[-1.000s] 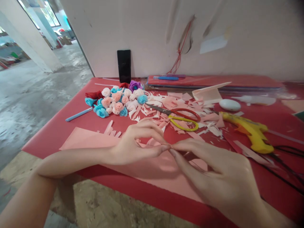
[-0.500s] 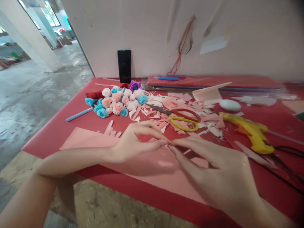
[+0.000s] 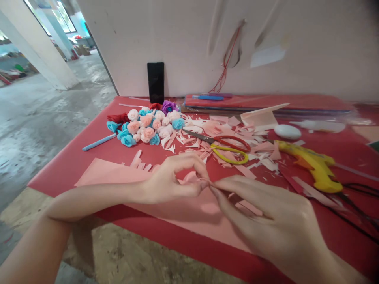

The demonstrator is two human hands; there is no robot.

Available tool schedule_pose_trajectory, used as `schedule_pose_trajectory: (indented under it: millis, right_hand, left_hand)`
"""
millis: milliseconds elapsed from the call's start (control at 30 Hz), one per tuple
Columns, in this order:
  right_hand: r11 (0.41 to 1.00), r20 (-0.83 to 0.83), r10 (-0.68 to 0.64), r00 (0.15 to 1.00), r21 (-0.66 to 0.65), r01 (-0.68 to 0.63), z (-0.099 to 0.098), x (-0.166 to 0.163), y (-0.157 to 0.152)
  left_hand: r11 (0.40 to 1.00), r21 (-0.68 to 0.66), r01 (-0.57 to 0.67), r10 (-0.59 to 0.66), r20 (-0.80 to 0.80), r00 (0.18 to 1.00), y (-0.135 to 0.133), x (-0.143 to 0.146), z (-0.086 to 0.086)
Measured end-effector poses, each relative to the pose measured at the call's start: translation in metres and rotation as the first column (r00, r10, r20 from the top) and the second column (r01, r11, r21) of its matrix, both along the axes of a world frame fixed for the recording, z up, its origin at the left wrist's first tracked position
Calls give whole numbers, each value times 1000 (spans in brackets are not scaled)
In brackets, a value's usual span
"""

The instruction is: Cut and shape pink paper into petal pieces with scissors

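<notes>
My left hand (image 3: 174, 179) pinches a small piece of pink paper (image 3: 189, 177) between thumb and curled fingers, over the front of the table. My right hand (image 3: 266, 213) meets it fingertip to fingertip, its thumb and forefinger closed on the same piece, which the fingers mostly hide. Beneath both hands lies a large pink paper sheet (image 3: 106, 173). Just beyond the fingertips, scissors (image 3: 227, 148) with one red and one yellow handle rest on pink and white paper scraps (image 3: 195, 126). A yellow glue gun (image 3: 314, 163) lies right of my right hand.
Blue, pink, white, red and purple paper roses (image 3: 145, 126) are heaped at the back left. A black phone (image 3: 155, 83) leans on the wall behind them. A blue pen (image 3: 99, 142) lies at left, a white egg-shaped object (image 3: 287, 131) at right. Dark cords (image 3: 358, 213) trail right.
The left fingers have curled and drawn back slightly, so the pink paper between them shows more. The right hand has shifted slightly, still touching the left fingertips.
</notes>
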State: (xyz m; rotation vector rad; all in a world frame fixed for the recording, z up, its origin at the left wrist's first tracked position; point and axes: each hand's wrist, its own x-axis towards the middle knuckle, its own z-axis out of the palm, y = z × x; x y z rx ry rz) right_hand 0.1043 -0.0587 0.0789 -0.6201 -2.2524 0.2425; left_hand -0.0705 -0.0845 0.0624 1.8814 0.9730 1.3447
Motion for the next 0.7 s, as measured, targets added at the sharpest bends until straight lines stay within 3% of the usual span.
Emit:
schedule_pose_trajectory:
  millis: [533,700]
  right_hand:
    - [978,-40,33,999,-202,-40,1,3,-1]
    - [957,-45,30,999,-289,-42,1,1,0]
  left_hand:
    - [996,91,-9,7,16,1000,-1,0,-3]
    - [1000,22,-9,9,21,1000,-1,0,-2]
